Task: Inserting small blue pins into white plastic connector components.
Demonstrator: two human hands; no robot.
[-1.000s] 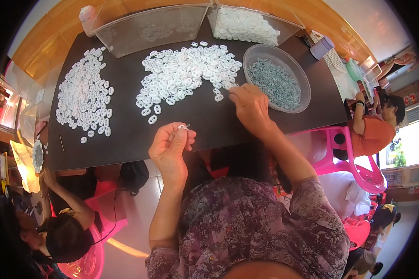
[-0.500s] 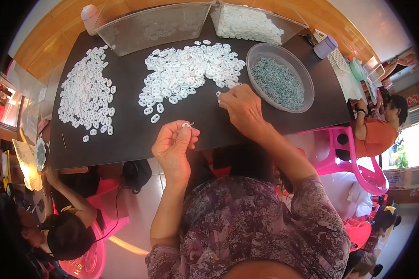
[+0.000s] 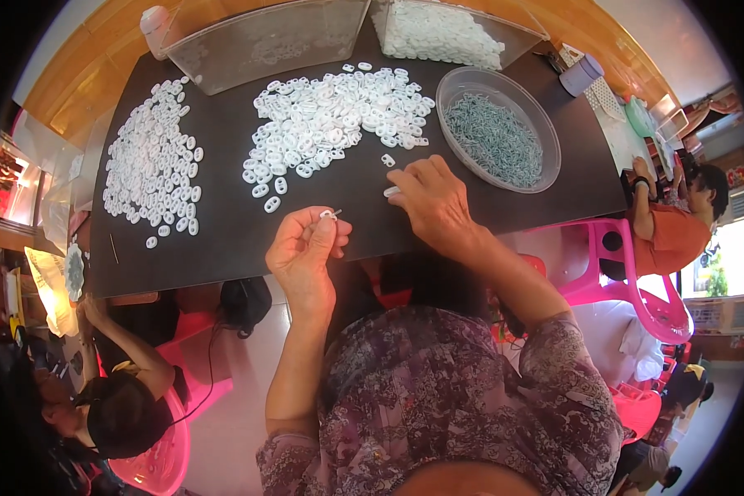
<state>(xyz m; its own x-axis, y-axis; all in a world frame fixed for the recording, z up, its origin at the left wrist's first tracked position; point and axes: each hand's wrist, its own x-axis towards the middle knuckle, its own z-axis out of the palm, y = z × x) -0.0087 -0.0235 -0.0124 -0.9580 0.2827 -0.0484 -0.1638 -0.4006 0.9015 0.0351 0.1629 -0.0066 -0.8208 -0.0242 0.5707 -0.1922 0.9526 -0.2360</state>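
Near the table's front edge, my left hand [image 3: 304, 256] pinches a small white oval plastic piece [image 3: 326, 214] between thumb and fingers, with a thin metal pin or screw [image 3: 336, 212] sticking out beside it. To the right, my right hand [image 3: 434, 200] is closed on another white oval piece [image 3: 391, 192], just above the dark tabletop. One loose two-holed white piece [image 3: 388, 159] lies a little beyond those fingers. A big pile of such pieces [image 3: 331, 116] spreads across the middle, and a second pile [image 3: 150, 161] covers the left.
A round clear tub [image 3: 553, 172] of small grey-green screws [image 3: 492, 140] stands right of my right hand. Two clear bins [image 3: 264, 50] line the back edge, the right one heaped with white pieces [image 3: 438, 35]. A lavender cup [image 3: 581, 74] is far right. Other people sit at both sides.
My right hand has drawn back slightly toward me with a white piece now showing at its fingertips. The left hand keeps its pinch, moved only slightly.
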